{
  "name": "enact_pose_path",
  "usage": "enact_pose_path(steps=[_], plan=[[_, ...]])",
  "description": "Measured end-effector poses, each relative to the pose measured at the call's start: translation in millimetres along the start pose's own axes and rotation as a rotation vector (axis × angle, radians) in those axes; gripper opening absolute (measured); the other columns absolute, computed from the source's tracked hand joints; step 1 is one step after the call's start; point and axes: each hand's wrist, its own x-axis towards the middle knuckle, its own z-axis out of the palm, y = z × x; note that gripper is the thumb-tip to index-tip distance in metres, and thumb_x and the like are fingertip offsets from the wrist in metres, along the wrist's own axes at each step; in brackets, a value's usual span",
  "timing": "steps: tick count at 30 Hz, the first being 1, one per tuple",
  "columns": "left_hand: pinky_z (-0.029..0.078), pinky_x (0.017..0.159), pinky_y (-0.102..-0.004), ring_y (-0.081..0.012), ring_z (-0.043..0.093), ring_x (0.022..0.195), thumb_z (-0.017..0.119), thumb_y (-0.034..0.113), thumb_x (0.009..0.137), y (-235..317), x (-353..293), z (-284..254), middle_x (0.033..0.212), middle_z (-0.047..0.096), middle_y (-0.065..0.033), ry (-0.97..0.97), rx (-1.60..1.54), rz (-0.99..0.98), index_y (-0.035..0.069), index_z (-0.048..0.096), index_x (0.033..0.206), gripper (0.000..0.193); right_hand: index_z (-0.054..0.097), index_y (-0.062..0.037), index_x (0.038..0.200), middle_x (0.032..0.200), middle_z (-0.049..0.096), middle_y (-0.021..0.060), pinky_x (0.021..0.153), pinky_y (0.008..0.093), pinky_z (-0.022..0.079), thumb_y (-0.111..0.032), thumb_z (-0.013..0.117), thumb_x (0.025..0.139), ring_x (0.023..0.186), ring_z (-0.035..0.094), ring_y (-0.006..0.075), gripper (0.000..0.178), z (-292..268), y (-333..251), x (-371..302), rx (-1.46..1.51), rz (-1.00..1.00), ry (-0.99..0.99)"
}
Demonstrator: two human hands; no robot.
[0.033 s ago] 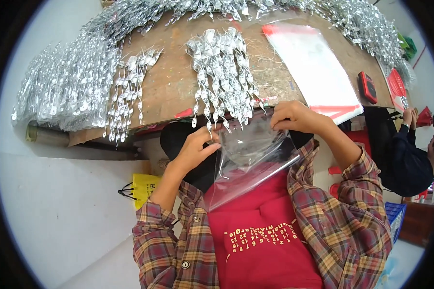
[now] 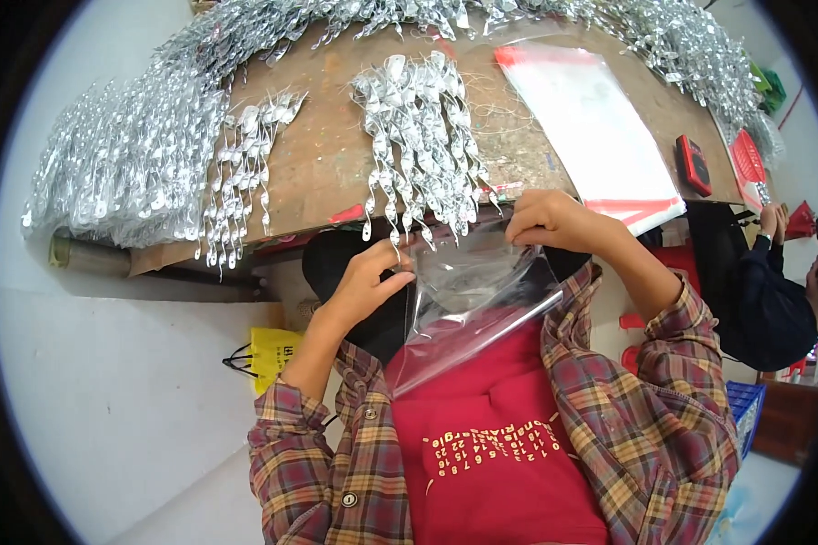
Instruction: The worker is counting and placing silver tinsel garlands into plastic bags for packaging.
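Note:
Between my hands a clear plastic bag (image 2: 468,300) hangs over my lap, its upper edge at the table's front. My left hand (image 2: 373,282) pinches the bag's left upper corner. On the other side my right hand (image 2: 554,218) is closed on its right upper part. Just above the bag, a bunch of silver twisted spiral strips (image 2: 418,136) lies on the table, with its lower ends hanging over the edge near my left fingers. A smaller bunch of the same strips (image 2: 245,163) lies further left.
Silver strips are heaped at the table's left (image 2: 127,163) and along its back. A stack of clear bags with red edges (image 2: 600,127) lies right of centre on the brown table (image 2: 323,118). Beyond it are a red-and-black device (image 2: 693,165) and another person (image 2: 773,300).
Almost nothing differs. The bag's folds have shifted slightly, while both hands keep nearly the same place.

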Motion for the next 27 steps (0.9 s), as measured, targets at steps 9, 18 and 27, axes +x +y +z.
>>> enact_pose_path(steps=[9,18,27], plan=[[0.046,0.091,-0.0353,-0.0326,0.057,0.113,0.069,0.011,0.077,2.2,-15.7,-24.0,0.119,0.061,-0.0186,0.054,0.066,-0.059,0.003,0.063,0.087,0.014,0.065,-0.0043,0.082,0.075,0.056,0.0076,0.069,0.0366,0.045,-0.007,0.069,0.075,0.078,0.055,0.0267,0.008,5.4,-14.6,23.6,-0.158,-0.204,0.03],[0.039,0.097,-0.0316,-0.024,0.054,0.12,0.071,0.004,0.074,20.5,-6.4,-69.7,0.109,0.065,-0.0122,-0.071,-0.138,-0.182,0.001,0.061,0.082,0.013,0.067,-0.0056,0.082,0.075,0.056,0.0055,0.071,0.0349,0.045,-0.008,0.07,0.075,0.08,0.056,0.0252,0.008,6.9,-15.6,34.9,-0.1,-0.186,0.074],[0.044,0.084,-0.0294,-0.0163,0.058,0.092,0.067,0.01,0.08,31.7,14.9,-96.8,0.084,0.06,-0.0046,-0.386,0.017,-0.189,0.001,0.059,0.08,0.012,0.069,-0.0097,0.084,0.081,0.065,0.0028,0.074,0.0338,0.046,-0.013,0.071,0.076,0.081,0.057,0.0224,0.009,7.9,-18.2,36.6,-0.051,-0.14,0.001]])
